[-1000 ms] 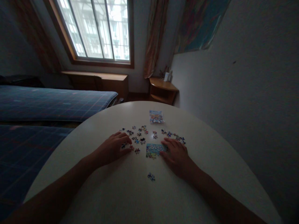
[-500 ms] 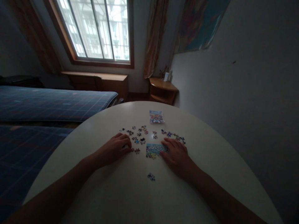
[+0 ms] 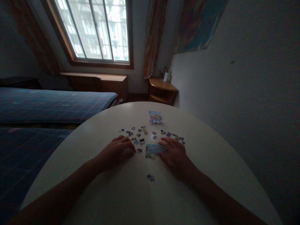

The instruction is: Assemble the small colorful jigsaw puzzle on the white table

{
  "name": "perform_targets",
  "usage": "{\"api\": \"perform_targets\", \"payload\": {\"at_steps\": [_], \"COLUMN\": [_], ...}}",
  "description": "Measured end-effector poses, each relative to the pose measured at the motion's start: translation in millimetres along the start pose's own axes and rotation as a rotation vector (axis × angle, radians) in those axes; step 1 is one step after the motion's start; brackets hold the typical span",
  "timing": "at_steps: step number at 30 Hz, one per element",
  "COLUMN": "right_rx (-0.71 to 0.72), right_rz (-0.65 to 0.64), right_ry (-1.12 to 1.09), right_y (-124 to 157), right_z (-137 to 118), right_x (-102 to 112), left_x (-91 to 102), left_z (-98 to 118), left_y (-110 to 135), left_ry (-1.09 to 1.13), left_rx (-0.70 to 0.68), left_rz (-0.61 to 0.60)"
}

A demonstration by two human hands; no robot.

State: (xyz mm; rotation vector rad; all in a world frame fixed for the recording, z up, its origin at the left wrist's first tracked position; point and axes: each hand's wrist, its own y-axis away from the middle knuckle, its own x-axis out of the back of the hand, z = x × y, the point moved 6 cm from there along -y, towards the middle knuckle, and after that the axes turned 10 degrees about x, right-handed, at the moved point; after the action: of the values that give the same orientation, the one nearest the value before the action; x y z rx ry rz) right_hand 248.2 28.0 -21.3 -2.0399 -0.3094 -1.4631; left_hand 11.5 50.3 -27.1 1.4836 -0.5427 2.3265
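The partly joined jigsaw puzzle [image 3: 152, 150], a blue and yellow section with large white letters, lies flat on the table. My right hand [image 3: 172, 153] rests over its right side, fingers stretched out and a little apart. To the left, my left hand [image 3: 120, 149] is closed, thumb and fingertips together at a small jigsaw piece at the edge of the loose puzzle pieces [image 3: 139, 150]; the fingers partly hide it. More loose pieces [image 3: 142, 141] lie just beyond that hand. Another group of pieces [image 3: 172, 135] is spread past my right fingertips.
A small printed picture packet [image 3: 156, 117] lies farther back on the round white table [image 3: 150, 206]. A few pieces [image 3: 150, 177] sit nearer to me. Beyond the table are a plaid mattress [image 3: 53, 106] at left and a wooden corner shelf [image 3: 162, 84].
My left hand has shifted slightly right, closer to the pieces by the joined section. My right hand stays on the puzzle, its fingers nearly unchanged. The view has moved a little.
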Motion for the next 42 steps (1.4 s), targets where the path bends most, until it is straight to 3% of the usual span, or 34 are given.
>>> {"api": "perform_targets", "payload": {"at_steps": [5,9,14,22,27,34,42], "right_rx": [0.013,0.030,0.060,0.073,0.075,0.105,0.200], "right_rz": [-0.006,0.003,0.015,0.027,0.014,0.036,0.021], "right_ry": [-0.014,-0.019,-0.039,-0.062,-0.075,-0.085,-0.158], "right_y": [-0.1,-0.5,-0.2,0.3,-0.2,1.3,8.6], "right_z": [-2.4,-4.0,-10.0,-13.0,-13.0,-16.6,-40.9], "right_x": [-0.6,-0.5,1.6,3.4,1.4,3.6,5.4], "left_x": [-0.9,-0.6,1.7,6.2,5.8,-8.3,-27.1], "left_z": [-5.7,6.8,15.6,12.9,14.3,43.2,75.1], "left_y": [1.3,1.5,0.4,8.3,10.4,15.5,11.3], "left_ry": [0.018,0.074,0.126,-0.039,-0.011,0.086,-0.022], "left_rx": [0.036,-0.035,0.008,0.011,0.029,-0.097,-0.160], "left_rz": [-0.017,-0.031,-0.021,-0.004,-0.014,-0.095,0.014]}}
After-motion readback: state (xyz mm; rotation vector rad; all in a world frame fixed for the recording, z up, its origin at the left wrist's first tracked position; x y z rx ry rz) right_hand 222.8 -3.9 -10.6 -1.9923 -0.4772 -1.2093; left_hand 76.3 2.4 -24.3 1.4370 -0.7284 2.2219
